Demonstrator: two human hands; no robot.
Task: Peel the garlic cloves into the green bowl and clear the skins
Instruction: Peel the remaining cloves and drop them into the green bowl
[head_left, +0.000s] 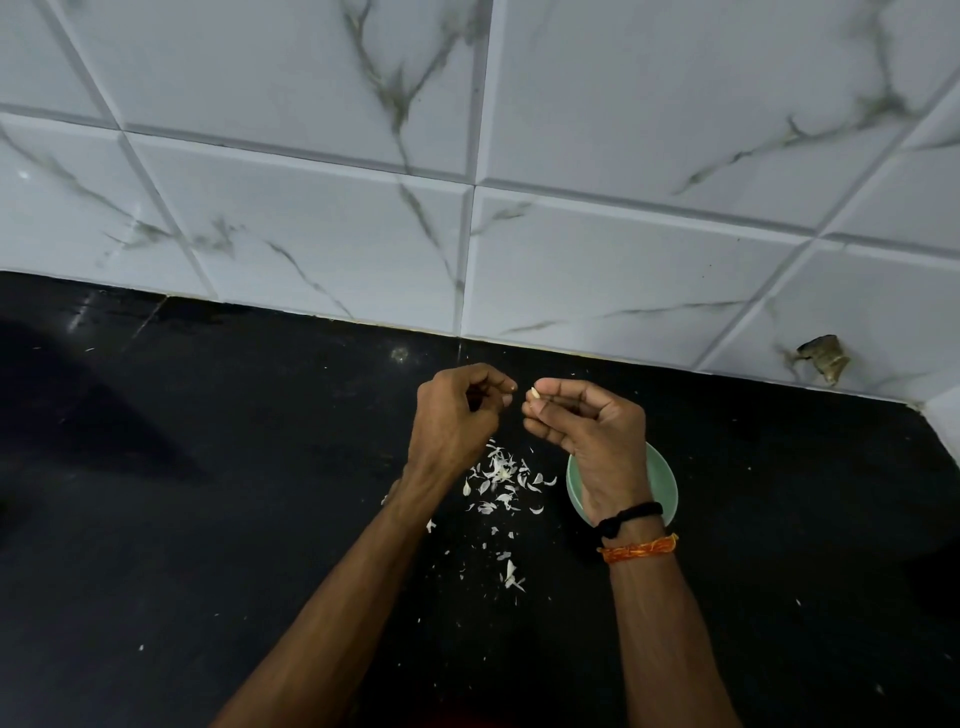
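From the head camera, looking down over the person's forearms, both hands are raised a little above a glossy black stone countertop (218, 519) that runs up to a wall of white marble-veined tiles (597, 156).

The right hand (587, 426) has its fingers curled in, and its thumb and forefinger pinch a small pale garlic clove (533, 392), whose tip pokes out toward the other hand. The left hand (457, 410) is also curled, its fingertips drawn together close beside the clove; whether they pinch a scrap of skin or nothing at all I cannot tell, it is too small to make out. The two hands sit near each other but not touching, with a narrow gap between the fingertips.

Beneath the right wrist stands a small round pale green bowl (665, 483), mostly covered by that hand and wrist, so what lies in it cannot be seen. Just left of the bowl, between the two forearms, a scatter of thin white papery garlic skins (498, 478) lies on the counter, thick near the hands and thinning into flecks toward the viewer.

The right wrist wears a black cord band (631, 514) and, just below it, an orange thread band (641, 548).

On the tiles at far right there is a chipped brown hole (823, 356) just above the counter edge.
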